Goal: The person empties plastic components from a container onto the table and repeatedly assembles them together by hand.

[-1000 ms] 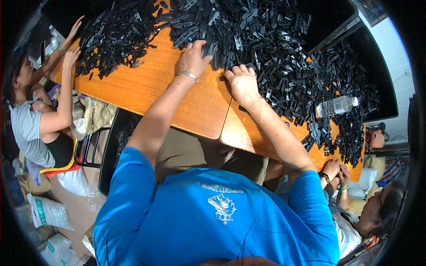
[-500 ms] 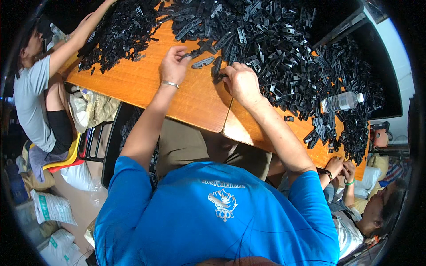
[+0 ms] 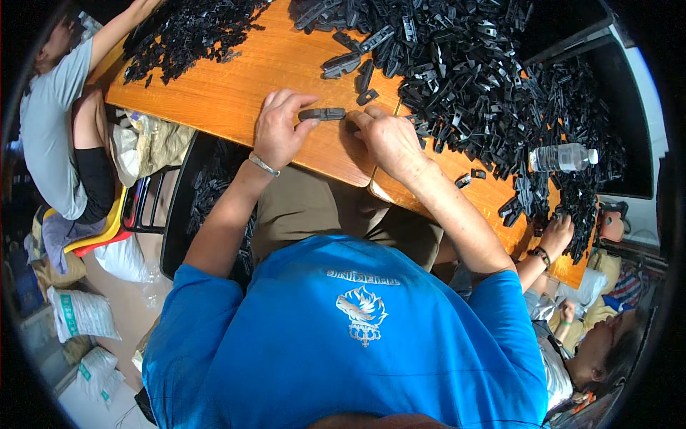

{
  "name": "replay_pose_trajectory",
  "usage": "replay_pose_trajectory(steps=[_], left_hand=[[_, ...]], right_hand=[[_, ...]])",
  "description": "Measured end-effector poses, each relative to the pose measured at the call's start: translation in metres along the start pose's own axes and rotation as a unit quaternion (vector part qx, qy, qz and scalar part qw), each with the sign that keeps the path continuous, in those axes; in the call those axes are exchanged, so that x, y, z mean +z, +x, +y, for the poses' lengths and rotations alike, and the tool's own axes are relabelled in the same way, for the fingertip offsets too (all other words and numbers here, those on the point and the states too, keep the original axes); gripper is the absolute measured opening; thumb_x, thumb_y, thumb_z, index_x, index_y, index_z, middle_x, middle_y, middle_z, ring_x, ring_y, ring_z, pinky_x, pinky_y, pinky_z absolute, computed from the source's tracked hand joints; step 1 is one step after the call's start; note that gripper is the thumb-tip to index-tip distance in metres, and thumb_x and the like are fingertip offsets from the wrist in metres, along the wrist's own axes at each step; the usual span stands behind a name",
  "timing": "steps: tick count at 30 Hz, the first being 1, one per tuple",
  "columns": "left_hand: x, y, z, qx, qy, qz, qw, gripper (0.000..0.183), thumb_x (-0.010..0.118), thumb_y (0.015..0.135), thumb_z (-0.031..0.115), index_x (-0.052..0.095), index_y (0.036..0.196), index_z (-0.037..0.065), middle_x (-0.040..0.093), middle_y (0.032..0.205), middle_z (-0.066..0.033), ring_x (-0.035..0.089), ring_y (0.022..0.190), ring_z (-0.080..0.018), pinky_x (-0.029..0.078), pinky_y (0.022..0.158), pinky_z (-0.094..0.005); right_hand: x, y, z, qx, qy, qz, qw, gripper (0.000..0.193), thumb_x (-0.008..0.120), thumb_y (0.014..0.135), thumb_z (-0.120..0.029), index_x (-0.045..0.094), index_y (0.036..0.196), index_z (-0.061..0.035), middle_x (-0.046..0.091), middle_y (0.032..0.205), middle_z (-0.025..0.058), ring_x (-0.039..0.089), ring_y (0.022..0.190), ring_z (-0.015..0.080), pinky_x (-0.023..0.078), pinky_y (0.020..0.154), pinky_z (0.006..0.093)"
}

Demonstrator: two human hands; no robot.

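Left hand [image 3: 280, 134] pinches one long black plastic piece [image 3: 323, 114], right hand [image 3: 391, 143] curls, hold unclear; black plastic heap [image 3: 457, 86] remains toward far edge of wooden bench [image 3: 214, 100].

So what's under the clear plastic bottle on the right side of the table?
Loose black parts show around the bottle, which lies on its side among them. What sits directly beneath it cannot be made out.

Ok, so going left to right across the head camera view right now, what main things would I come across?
A co-worker's grey shirt, the left hand, the black part it holds, the right hand, the clear bottle lying down.
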State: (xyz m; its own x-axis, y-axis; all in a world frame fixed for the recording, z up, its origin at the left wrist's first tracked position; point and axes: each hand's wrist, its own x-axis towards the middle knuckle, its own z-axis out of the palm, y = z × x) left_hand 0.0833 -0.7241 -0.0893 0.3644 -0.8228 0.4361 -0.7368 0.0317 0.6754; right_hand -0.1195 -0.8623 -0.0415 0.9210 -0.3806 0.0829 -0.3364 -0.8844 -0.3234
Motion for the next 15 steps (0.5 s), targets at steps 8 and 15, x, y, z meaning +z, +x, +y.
replay_pose_trajectory(steps=[8,15], left_hand=[[0.001,-0.002,0.002,0.012,0.057,0.018,0.998,0.026,0.09,0.074,0.003,0.076,0.095,0.004,0.072,0.103,-0.0094,0.064,0.101,-0.0302,0.053,0.089,-0.042],[0.001,0.003,-0.001,0.017,0.042,0.009,0.999,0.024,0.089,0.074,0.001,0.074,0.093,0.003,0.07,0.099,-0.0093,0.062,0.097,-0.0309,0.051,0.086,-0.0416]], right_hand=[[0.02,0.017,0.007,-0.006,0.108,0.151,0.983,0.02,0.082,0.088,-0.012,0.075,0.105,-0.0036,0.07,0.101,0.0155,0.073,0.09,0.0391,0.059,0.076,0.0485],[0.024,0.027,0.019,-0.023,0.12,0.135,0.983,0.021,0.084,0.083,-0.009,0.077,0.103,-0.0045,0.069,0.1,0.0128,0.073,0.087,0.038,0.058,0.074,0.0476]])
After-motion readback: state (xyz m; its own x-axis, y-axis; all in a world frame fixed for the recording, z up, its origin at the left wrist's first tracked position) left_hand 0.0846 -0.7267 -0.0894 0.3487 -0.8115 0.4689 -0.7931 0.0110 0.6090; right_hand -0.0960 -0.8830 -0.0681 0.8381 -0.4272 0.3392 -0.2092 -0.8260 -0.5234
